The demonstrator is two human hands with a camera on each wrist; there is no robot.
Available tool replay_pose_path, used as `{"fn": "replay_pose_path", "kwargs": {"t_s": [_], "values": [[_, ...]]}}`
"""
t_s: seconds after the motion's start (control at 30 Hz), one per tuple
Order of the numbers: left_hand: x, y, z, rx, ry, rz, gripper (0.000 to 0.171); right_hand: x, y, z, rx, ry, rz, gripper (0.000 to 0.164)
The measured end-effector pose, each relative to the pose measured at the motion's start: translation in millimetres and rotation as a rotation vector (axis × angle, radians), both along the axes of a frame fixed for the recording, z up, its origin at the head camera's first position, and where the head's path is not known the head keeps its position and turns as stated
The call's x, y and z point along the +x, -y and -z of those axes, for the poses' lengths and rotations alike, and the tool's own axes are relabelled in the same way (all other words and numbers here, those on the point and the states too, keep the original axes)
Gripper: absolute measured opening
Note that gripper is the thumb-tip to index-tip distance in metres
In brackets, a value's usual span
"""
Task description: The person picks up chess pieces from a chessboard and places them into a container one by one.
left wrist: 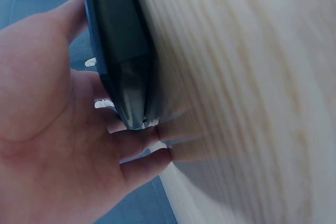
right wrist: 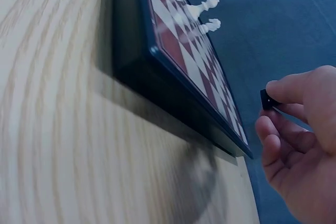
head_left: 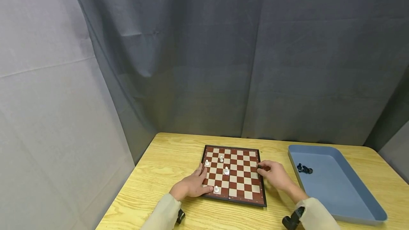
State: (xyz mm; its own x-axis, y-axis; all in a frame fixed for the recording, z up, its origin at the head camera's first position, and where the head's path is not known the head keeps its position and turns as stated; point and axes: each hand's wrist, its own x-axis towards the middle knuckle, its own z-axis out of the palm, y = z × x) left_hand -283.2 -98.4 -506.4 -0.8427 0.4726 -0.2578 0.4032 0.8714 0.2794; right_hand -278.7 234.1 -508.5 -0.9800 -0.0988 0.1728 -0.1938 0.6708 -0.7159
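A checkered chessboard [head_left: 244, 178] in brown and cream lies on the table, several white chess pieces standing on its left half. Among them are one near the middle [head_left: 226, 171] and a knight [right wrist: 211, 25]. My left hand [head_left: 193, 184] rests at the board's left side with fingers spread; in the left wrist view, fingertips reach down beside the board's dark edge. Over the right edge of the board, my right hand [head_left: 277, 176] pinches a small black chess piece [right wrist: 266, 99] between thumb and fingers. Its upper part is hidden by the fingers.
To the right sits a shallow blue-grey tray [head_left: 338, 187] with several black chess pieces [head_left: 306, 170] at its left side. Grey curtains [head_left: 204, 63] hang behind the wooden table [head_left: 147, 191] and along its left.
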Motion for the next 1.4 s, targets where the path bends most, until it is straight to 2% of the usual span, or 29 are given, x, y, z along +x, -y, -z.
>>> {"fn": "replay_pose_path", "kwargs": {"t_s": [0.27,0.5,0.77,1.03,1.37,1.4], "values": [[0.7,0.2,-1.0,0.003,0.005,0.000,0.085,8.5,-20.2,-10.3,0.002,-0.010,-0.018,0.019],[1.5,-0.8,-2.1,0.007,0.009,-0.006,0.084,14.5,-41.6,-15.1,0.072,-0.090,0.017,0.018],[0.4,-1.3,-2.4,0.011,0.020,-0.008,0.084,11.8,-67.7,-16.9,0.080,-0.094,0.035,0.020],[0.6,-0.9,-2.2,0.003,0.021,-0.002,0.085,12.6,-89.7,-25.4,0.057,-0.124,0.037,0.023],[-0.5,0.4,-2.3,0.002,0.022,0.004,0.085,-6.6,-138.6,5.9,0.042,-0.176,0.061,0.026],[-0.6,0.2,-2.1,0.001,0.020,0.007,0.085,-7.8,-142.4,9.2,0.050,-0.177,0.086,0.025]]}}
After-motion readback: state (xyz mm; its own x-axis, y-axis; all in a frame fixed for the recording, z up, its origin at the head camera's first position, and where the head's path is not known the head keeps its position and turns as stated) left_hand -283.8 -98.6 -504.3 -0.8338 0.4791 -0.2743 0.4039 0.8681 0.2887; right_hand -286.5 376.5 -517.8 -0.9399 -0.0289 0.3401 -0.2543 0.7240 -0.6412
